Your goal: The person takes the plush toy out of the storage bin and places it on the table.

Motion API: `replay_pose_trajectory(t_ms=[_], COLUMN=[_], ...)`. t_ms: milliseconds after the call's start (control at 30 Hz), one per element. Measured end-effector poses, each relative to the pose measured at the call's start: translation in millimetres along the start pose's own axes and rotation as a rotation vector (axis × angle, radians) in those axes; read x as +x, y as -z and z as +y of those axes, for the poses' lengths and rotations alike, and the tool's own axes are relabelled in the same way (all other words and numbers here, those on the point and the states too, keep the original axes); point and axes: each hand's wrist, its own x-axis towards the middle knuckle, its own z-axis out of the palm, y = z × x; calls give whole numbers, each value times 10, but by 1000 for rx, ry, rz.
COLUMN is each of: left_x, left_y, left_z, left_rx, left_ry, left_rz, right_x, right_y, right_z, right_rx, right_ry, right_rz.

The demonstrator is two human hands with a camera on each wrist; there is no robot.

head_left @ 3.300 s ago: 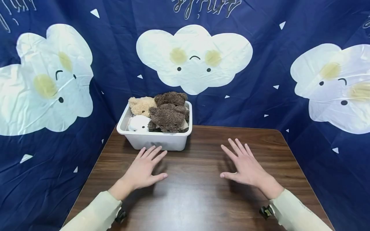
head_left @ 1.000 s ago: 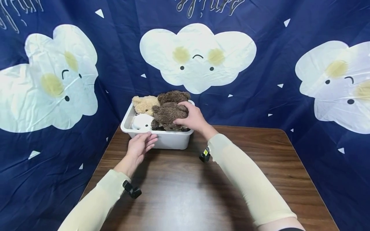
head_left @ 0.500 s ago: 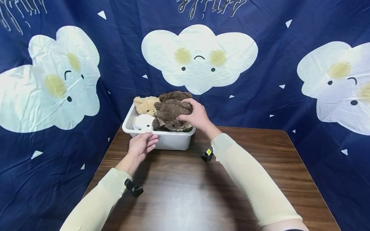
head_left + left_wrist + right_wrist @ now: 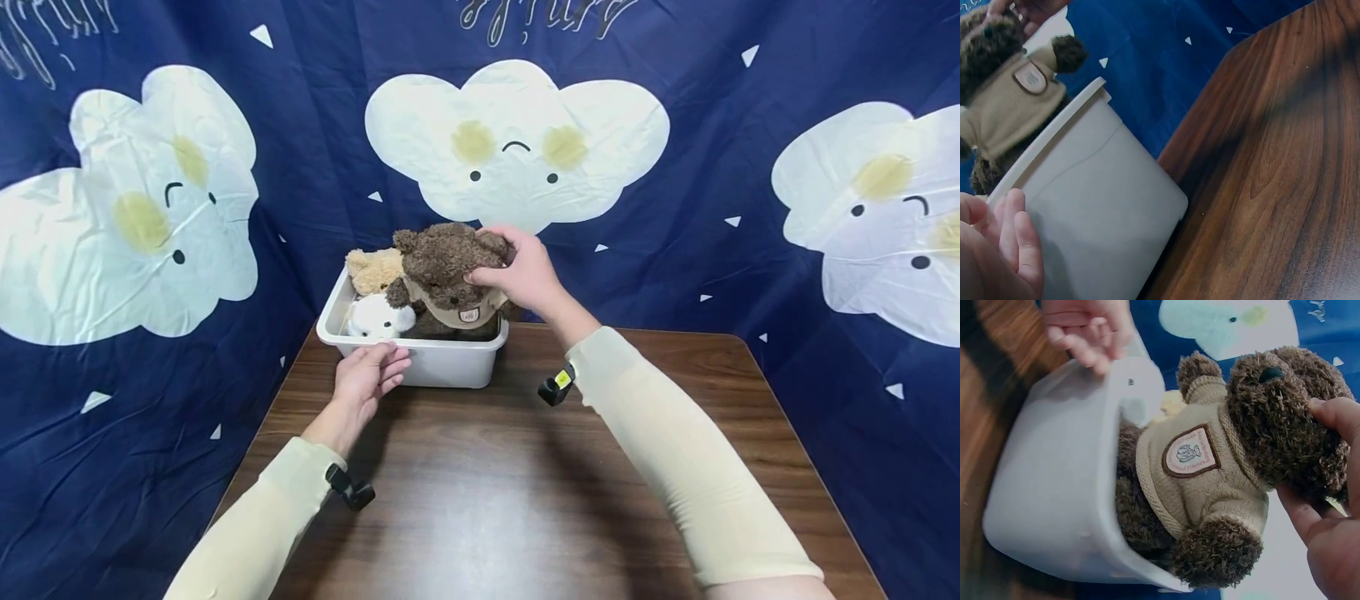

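My right hand (image 4: 528, 271) grips a dark brown teddy bear (image 4: 446, 254) by the side of its head. The bear leans upright, its lower part still inside a white plastic bin (image 4: 450, 364). Its tan sweater with a badge shows well in the right wrist view (image 4: 1154, 450). At the bin's front rim, my left hand (image 4: 362, 379) pinches the edge, thumb on top and fingers outside. A white plush toy (image 4: 373, 317) lies in the front left of the bin, and a light tan teddy bear (image 4: 372, 271) behind it. The held bear hides the bin's back right.
The bin stands at the back left of a brown wooden table (image 4: 480, 483). A dark blue cloth (image 4: 705, 167) with printed clouds hangs behind and along both sides.
Both hands came from above the table to the bin. The left took the rim; the right took the dark brown bear, then raised and tipped it upright, uncovering its sweater.
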Motion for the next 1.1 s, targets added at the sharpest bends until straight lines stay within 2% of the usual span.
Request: replay_pose_trajectory(t_ms=[200,533,700,800,867,967,1100], left_x=[11,21,35,41,46,53,46], left_y=[6,8,-2,8,17,22,6], left_z=[-15,-14,-8,-12,-16,-21,-21], left_rx=[4,48,68,70,68,67,80], left_ry=[-10,-5,-14,-15,-12,-9,-11], left_rz=[3,32,24,32,38,39,32], right_x=[23,9,-45,-86,-118,-162,-231], right_y=[241,759,1000,1125,1207,1338,1521], right_z=[-246,-485,-548,-534,-485,-356,-143], right_rx=[97,238,286,238,160,60,9], right_ry=[32,62,88,63,33,-24,-94], right_rz=[2,111,162,168,167,176,200])
